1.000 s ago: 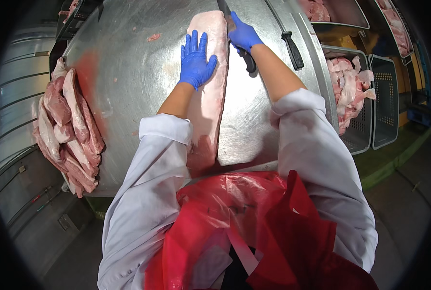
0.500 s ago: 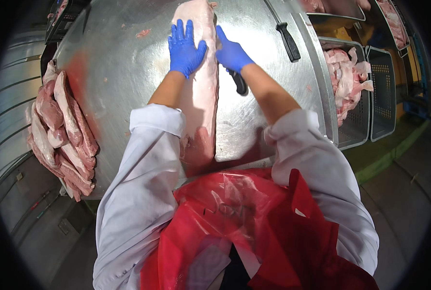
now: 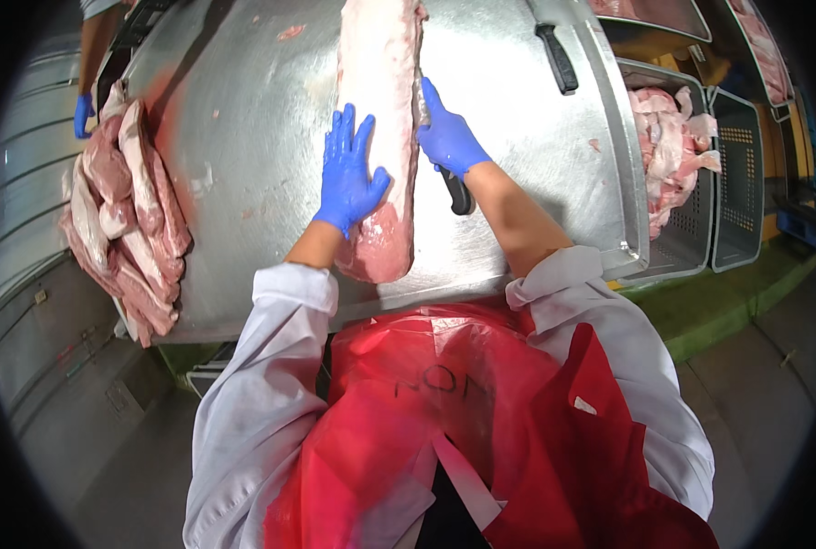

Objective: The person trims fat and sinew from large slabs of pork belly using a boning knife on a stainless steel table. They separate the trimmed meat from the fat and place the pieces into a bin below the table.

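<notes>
A long pale slab of meat (image 3: 380, 73) lies lengthwise on the steel table (image 3: 252, 165), its red rounded end toward me. My left hand (image 3: 348, 174), in a blue glove, rests flat on the slab near that end with fingers spread. Along the slab's right edge, my gloved right hand (image 3: 449, 142) grips a knife (image 3: 461, 197) by its black handle, the butt sticking out below the fist. The blade points away from me beside the meat and is mostly hidden.
A pile of meat strips (image 3: 119, 215) sits at the table's left edge. Another person's blue-gloved hand (image 3: 84, 114) hangs beyond it. A black-handled tool (image 3: 557, 59) lies at the upper right. Grey crates stand past the right edge, one holding meat trimmings (image 3: 669, 160).
Both hands have come nearer to me along the slab, the left now close to its red end. The other person's arm has appeared at the upper left. The view has shifted slightly.
</notes>
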A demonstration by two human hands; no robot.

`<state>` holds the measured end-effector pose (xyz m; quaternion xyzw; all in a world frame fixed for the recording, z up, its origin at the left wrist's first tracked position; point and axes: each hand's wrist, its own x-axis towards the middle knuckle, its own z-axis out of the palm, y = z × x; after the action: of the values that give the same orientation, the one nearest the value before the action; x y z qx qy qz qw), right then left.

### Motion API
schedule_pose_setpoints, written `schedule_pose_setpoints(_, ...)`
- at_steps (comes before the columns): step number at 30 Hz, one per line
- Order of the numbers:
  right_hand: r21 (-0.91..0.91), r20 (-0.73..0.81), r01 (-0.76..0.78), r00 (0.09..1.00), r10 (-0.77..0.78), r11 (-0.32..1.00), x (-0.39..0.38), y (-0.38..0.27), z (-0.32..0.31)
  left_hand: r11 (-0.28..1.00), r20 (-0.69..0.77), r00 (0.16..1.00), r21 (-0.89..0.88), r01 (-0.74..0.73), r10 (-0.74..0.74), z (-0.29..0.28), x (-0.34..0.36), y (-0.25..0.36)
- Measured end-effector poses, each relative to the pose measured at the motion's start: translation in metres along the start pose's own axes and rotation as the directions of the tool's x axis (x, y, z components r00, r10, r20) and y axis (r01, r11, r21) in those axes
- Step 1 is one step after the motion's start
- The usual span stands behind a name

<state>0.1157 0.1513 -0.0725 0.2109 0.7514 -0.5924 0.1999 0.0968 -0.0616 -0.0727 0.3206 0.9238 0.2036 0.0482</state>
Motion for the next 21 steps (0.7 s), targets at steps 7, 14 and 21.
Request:
schedule_pose_setpoints(7,-0.248,-0.021,0.087,0.995,-0.096,0.965,-0.053,0.037,0.047,0.999,-0.081,0.996,-0.014,0.033,-0.034,0.008,-0.002,0.003)
schedule_pose_setpoints(14,-0.199,0.026,0.038,0.999,-0.034,0.979,-0.112,0.054,0.073,1.0,-0.15,0.989,-0.003,0.013,-0.013,0.02,-0.004,-0.004)
schedule_pose_setpoints(21,-0.065,0.01,0.032,0.999,-0.031,0.997,-0.185,0.098,0.124,0.996,-0.208,0.978,0.087,0.011,0.008,0.032,-0.001,-0.009)
